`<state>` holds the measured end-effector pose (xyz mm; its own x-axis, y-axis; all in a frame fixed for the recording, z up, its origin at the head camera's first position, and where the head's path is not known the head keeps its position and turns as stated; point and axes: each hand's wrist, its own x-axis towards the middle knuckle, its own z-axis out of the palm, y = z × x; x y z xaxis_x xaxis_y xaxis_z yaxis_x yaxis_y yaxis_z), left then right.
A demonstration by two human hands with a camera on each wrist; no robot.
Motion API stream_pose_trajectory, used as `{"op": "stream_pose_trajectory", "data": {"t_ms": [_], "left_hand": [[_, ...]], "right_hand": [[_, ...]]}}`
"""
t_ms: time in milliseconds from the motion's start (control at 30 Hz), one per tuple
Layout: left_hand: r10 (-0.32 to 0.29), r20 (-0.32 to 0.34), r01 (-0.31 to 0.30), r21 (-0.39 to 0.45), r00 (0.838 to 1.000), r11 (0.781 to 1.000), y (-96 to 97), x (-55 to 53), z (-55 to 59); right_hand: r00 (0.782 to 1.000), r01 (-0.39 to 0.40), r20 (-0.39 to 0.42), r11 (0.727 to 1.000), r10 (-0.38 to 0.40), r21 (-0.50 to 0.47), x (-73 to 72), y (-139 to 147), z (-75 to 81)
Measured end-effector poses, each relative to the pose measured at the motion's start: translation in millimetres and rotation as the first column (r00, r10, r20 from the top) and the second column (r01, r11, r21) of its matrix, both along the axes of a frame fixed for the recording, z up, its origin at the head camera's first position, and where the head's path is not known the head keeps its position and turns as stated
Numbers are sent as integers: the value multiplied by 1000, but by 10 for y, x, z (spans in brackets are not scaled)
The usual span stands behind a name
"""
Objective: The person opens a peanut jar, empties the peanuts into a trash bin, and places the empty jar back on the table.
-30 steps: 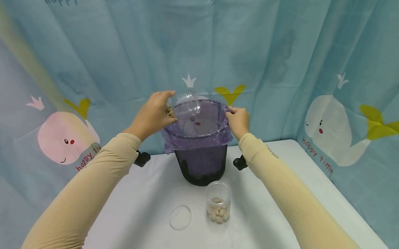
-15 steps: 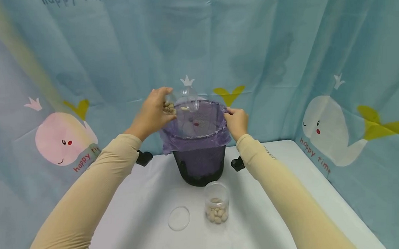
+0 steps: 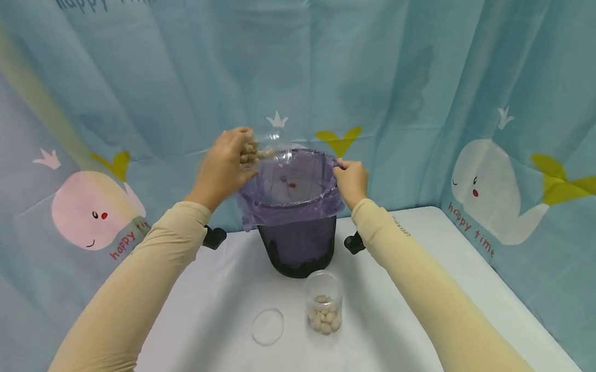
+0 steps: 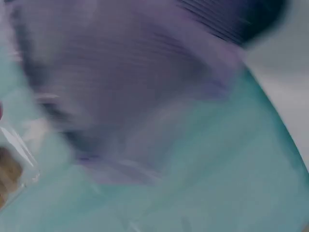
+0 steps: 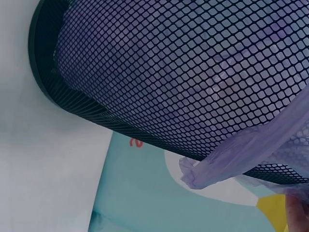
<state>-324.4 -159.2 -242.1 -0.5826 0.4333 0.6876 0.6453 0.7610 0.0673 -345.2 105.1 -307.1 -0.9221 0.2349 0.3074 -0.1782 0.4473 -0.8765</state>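
My left hand (image 3: 223, 164) grips a clear plastic jar (image 3: 275, 143) lying nearly on its side, its mouth over the left part of the bin's opening. Tan nut-like pieces (image 3: 249, 152) sit in the jar near my fingers, some strung out towards the mouth. A corner of this jar (image 4: 23, 147) shows at the left wrist view's edge. The black mesh bin (image 3: 298, 249) stands upright, lined with a purple plastic bag (image 3: 297, 215) folded over its rim. At the rim's right side, my right hand (image 3: 353, 181) pinches bag and rim together; a finger (image 5: 298, 212) appears in the right wrist view.
In front of the bin stands a second clear jar (image 3: 324, 288), partly filled with similar tan pieces. A thin clear round lid or ring (image 3: 268, 327) lies left of it on the white table (image 3: 214, 314). A blue printed curtain (image 3: 371, 57) hangs close behind.
The left hand has raised the jar slightly and shifted it left. Its pieces have slid from the bottom towards the mouth. The right hand stays on the rim.
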Motion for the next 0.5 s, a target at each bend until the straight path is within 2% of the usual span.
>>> {"op": "stream_pose_trajectory", "data": {"t_ms": [100,167,367,433,500], "left_hand": [[-34,21,36,-108,999,993,-11,-28,-62],[-47,39,52,-136,998,989,-10,-27,-73],[-35,-54,34,-15,998,999,18,-27,52],[-25,-52,24,-12,998,1000,22,-34,58],[-27,-12,26,-57,1000,998,25,-27,29]], "right_hand": [[1000,9,-10,1000,-9,5,2,-6,8],[1000,11,-3,1000,-11,9,4,-4,10],[1000,12,-14,1000,-12,-7,-11,-1,43],[1000,4,-18,1000,-4,-12,-7,2,44],[1000,4,-9,1000,-4,-4,5,8,32]]}}
